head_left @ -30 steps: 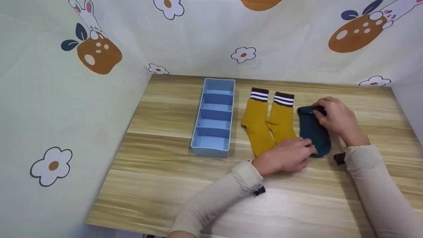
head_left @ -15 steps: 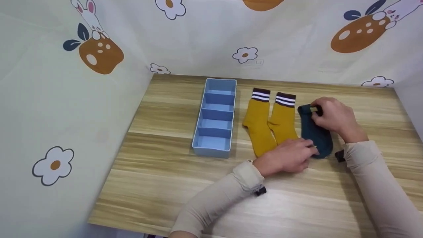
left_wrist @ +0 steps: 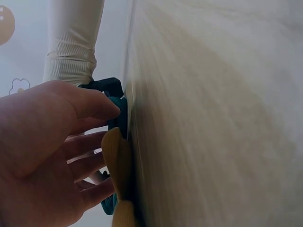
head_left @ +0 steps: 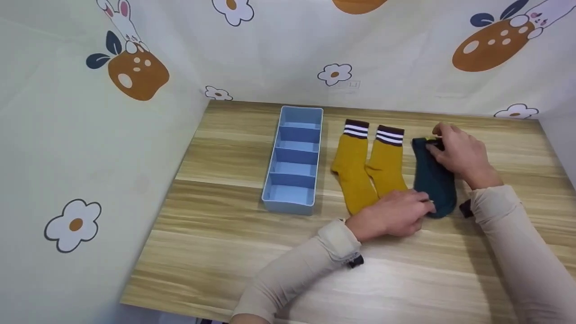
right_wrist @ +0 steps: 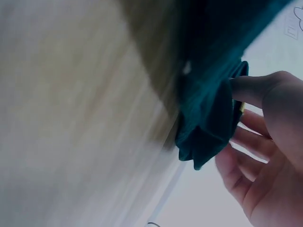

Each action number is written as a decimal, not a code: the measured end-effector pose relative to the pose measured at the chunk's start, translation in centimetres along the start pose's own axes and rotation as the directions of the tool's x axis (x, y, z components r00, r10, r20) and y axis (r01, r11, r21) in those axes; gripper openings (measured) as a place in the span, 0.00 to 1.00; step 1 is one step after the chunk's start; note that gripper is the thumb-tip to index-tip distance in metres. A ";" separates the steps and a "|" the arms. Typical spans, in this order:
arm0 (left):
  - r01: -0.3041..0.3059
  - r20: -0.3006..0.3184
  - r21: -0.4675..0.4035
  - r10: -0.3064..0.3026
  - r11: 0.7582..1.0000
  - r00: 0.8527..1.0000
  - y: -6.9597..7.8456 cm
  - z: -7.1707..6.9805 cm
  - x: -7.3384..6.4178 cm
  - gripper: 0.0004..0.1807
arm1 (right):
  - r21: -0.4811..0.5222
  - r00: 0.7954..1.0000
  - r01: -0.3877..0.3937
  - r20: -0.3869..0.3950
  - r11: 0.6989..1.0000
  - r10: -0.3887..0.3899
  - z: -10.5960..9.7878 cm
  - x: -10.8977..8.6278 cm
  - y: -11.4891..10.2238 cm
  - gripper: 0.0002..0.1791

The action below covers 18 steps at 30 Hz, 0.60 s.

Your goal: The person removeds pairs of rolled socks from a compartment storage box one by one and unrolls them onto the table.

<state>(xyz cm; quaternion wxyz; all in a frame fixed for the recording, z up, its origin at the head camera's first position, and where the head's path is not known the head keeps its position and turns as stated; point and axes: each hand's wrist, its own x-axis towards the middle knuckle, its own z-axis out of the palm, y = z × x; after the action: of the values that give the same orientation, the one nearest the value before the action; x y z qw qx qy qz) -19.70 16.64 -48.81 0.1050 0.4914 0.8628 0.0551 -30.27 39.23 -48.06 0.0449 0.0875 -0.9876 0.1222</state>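
A dark green sock [head_left: 434, 180] lies flat on the table at the right, its cuff toward the back wall. My right hand [head_left: 463, 153] pinches the cuff between thumb and fingers; in the right wrist view the hand [right_wrist: 267, 127] has its thumb at the opening of the green fabric [right_wrist: 208, 118]. The fingertips of my left hand [head_left: 398, 211] rest on the toe end. Two mustard socks, the left one [head_left: 355, 171] and the right one [head_left: 388, 164], lie side by side with striped dark cuffs. My left hand hides the right one's toe.
Left of the socks stands a light blue organizer box [head_left: 292, 204] with several compartments in a row. The wooden table [head_left: 216, 243] meets a wall covering [head_left: 270, 58] printed with flowers and rabbits at the back and left.
My right hand has moved slightly toward the back wall, and the green sock's cuff, rolled over before, is now drawn out straighter. My left hand stays at the toe.
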 end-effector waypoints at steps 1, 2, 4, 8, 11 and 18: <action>0.002 0.000 0.000 -0.002 1.000 1.000 0.0 0.0 0.0 0.22 | 0.003 1.000 -0.004 -0.024 1.000 0.004 0.0 0.1 0.0 0.20; 0.001 0.000 0.001 -0.001 1.000 1.000 0.1 0.0 0.0 0.22 | 0.002 0.999 -0.009 -0.049 1.000 0.009 0.0 0.1 0.0 0.19; 0.003 0.004 -0.001 -0.003 1.000 1.000 0.1 0.0 -0.1 0.22 | -0.011 0.996 -0.027 -0.082 1.000 0.026 0.0 0.2 0.0 0.17; 0.012 0.012 -0.016 -0.012 1.000 1.000 0.2 0.1 0.0 0.23 | -0.044 0.997 -0.049 -0.066 0.998 0.046 0.2 0.4 0.2 0.20; 0.015 0.014 -0.023 -0.015 1.000 1.000 0.2 0.1 0.0 0.23 | -0.057 0.999 -0.048 -0.005 0.997 0.048 0.3 0.6 0.4 0.22; 0.009 0.007 -0.021 -0.009 1.000 1.000 0.0 0.0 -0.1 0.23 | -0.063 0.990 -0.063 0.122 0.996 0.071 -0.2 0.8 0.7 0.25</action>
<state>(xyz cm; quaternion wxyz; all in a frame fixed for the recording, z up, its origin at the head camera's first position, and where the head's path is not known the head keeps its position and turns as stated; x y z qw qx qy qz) -19.68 16.55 -48.79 0.1132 0.4865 0.8641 0.0620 -31.13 39.85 -47.99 -0.0180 0.0604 -0.9941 0.0887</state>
